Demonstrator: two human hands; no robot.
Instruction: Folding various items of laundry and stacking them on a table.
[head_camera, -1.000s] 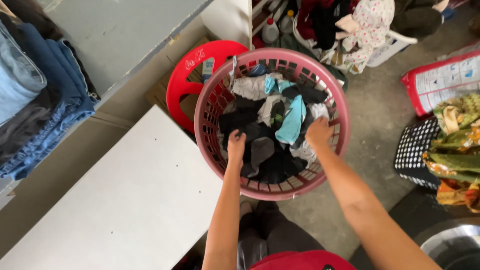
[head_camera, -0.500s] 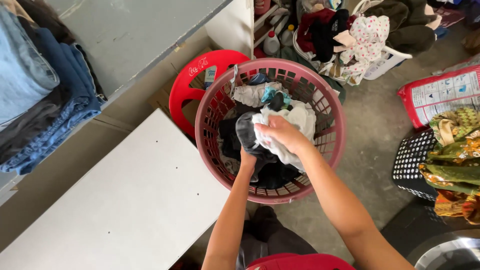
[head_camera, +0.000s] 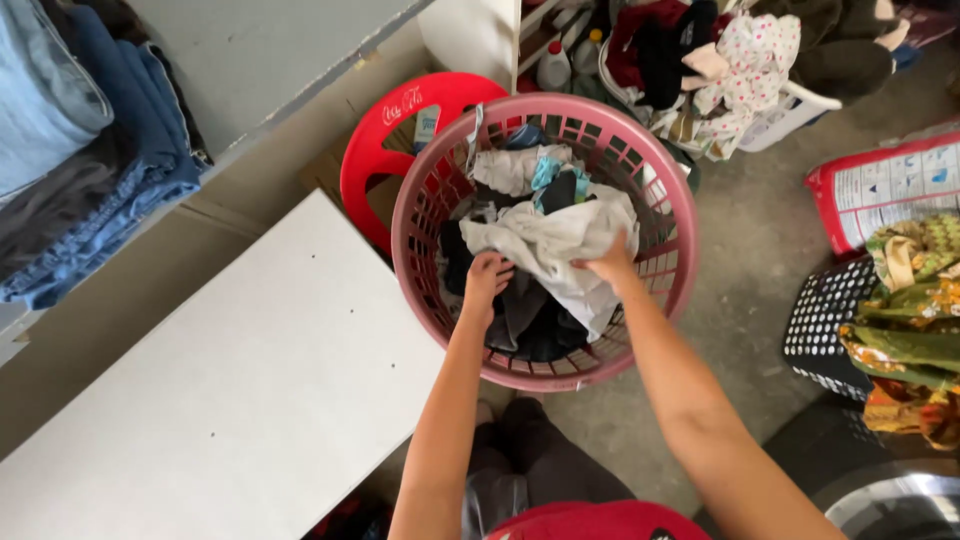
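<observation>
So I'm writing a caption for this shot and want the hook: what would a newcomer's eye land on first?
First, the round pink laundry basket in the middle, heaped with clothes, with both hands inside it: the left hand and right hand grip a pale garment. Next come the bright red stool behind the basket and the white board lying to its left.
</observation>
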